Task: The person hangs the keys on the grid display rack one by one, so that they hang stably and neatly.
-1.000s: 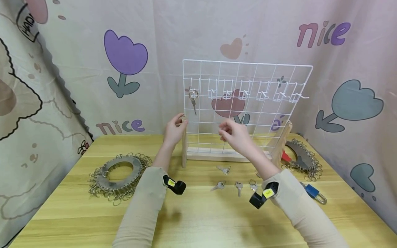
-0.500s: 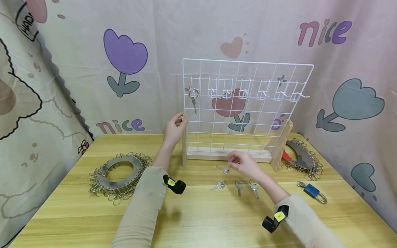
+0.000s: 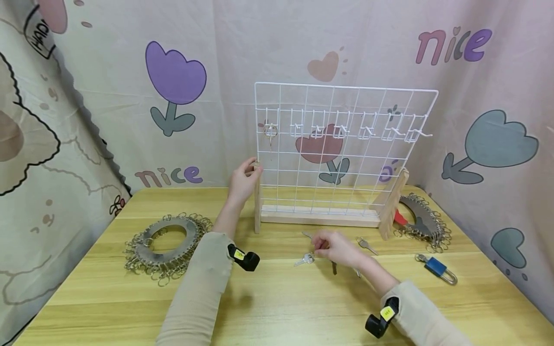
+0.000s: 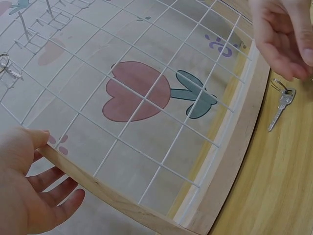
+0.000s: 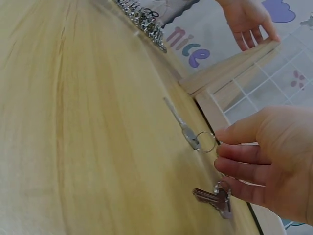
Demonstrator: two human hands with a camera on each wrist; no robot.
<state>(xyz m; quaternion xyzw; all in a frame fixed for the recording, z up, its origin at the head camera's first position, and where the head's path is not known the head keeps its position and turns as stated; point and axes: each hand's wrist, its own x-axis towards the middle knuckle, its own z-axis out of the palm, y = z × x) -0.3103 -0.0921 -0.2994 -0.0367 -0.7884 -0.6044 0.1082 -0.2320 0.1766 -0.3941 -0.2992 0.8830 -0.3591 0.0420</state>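
My left hand (image 3: 245, 181) grips the wooden upright (image 4: 102, 188) at the left of a white wire grid rack (image 3: 329, 182), thumb on its edge. On the rack's leftmost hook hangs a key on a ring (image 3: 270, 134). Low over the table, my right hand (image 3: 337, 247) is among several loose keys, its fingers loosely bent. One key (image 3: 306, 259) lies just left of its fingertips. In the right wrist view, a key's split ring (image 5: 206, 142) is at the thumb and index fingertips; I cannot tell whether they touch it. A second key (image 5: 215, 198) lies below the fingers.
A grey ring-shaped plate fringed with small metal rings (image 3: 140, 252) lies left; a similar one (image 3: 426, 218) with a red part lies right, behind the rack's upright. A blue padlock (image 3: 436, 266) lies front right. Bare white hooks (image 3: 365, 132) line the grid. Patterned cloth hangs behind.
My right hand has come down from in front of the grid to the keys on the table, then slightly nearer. The hanging key has turned on its hook. My left hand stays put.
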